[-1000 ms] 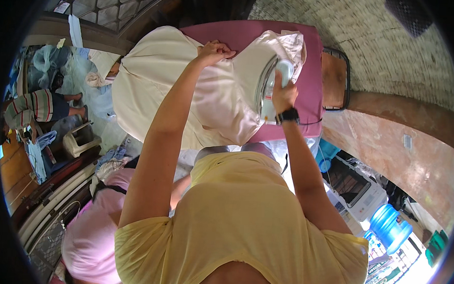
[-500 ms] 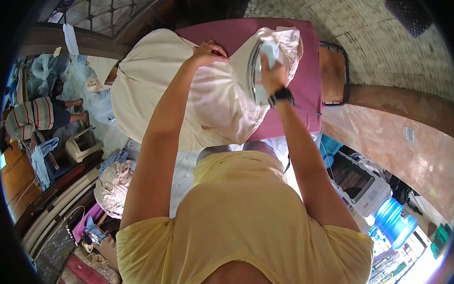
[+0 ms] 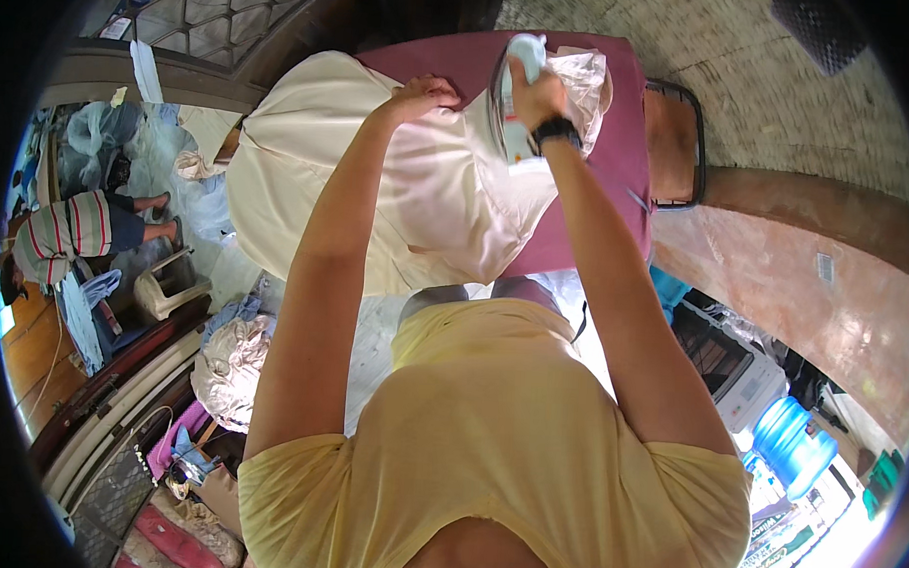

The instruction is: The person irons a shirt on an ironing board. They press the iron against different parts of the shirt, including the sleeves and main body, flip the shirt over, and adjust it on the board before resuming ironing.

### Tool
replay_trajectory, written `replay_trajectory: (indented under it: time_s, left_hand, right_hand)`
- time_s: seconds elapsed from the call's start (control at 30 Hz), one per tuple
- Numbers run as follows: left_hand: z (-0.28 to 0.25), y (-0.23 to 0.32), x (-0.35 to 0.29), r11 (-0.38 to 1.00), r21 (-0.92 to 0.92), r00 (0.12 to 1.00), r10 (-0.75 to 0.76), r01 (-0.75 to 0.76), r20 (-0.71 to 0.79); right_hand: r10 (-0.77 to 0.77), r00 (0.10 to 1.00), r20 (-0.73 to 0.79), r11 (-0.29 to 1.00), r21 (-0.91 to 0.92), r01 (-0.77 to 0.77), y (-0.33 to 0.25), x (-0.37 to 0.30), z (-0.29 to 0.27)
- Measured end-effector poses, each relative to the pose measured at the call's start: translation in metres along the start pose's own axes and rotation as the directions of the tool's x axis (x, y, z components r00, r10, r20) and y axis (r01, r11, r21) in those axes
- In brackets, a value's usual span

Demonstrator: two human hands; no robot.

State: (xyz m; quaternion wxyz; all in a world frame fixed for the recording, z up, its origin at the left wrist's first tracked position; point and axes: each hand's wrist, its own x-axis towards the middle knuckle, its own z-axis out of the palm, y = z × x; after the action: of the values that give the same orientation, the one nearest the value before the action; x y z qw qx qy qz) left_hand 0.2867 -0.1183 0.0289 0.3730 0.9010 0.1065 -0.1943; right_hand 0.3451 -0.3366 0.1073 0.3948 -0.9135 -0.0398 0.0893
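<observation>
A cream garment (image 3: pixel 329 159) is spread over the maroon ironing board (image 3: pixel 620 130) and hangs off its left and near sides. My right hand (image 3: pixel 543 97) is closed round the handle of a clothes iron (image 3: pixel 525 54) with a pale blue and white body. The iron is on the garment's right part, beside its bunched right end. My left hand (image 3: pixel 426 95) lies on the garment near its far edge, left of the iron, with the fingers stretched over the cloth. Nothing shows in its grasp.
A metal rack frame (image 3: pixel 698 142) juts out right of the board. At left, a person (image 3: pixel 66 232) in a striped shirt is near a beige stool (image 3: pixel 169 289). Piled cloth (image 3: pixel 233 371) sits at lower left. A blue water jug (image 3: pixel 794 446) stands at lower right.
My right hand has slid the iron away from me and slightly left over the garment. The left hand stays almost in place on the cloth.
</observation>
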Motion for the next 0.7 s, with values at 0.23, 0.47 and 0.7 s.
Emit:
replay_trajectory:
  time_s: [0.23, 0.47, 0.7]
  left_hand:
    - [0.007, -0.020, 0.013, 0.876, -0.479, 0.999, 0.047, -0.050, -0.018]
    - [0.011, -0.023, 0.013, 0.866, -0.494, 0.997, 0.063, -0.073, -0.037]
    - [0.004, -0.026, 0.010, 0.843, -0.519, 0.990, 0.098, -0.139, -0.105]
  right_hand:
    - [-0.142, 0.974, 0.179, 0.981, -0.102, 0.162, 0.016, -0.028, 0.022]
    - [-0.149, 0.932, 0.330, 0.960, -0.179, 0.216, 0.062, -0.164, -0.057]
    - [-0.013, 0.985, 0.169, 0.999, -0.049, 0.022, 0.002, -0.075, 0.002]
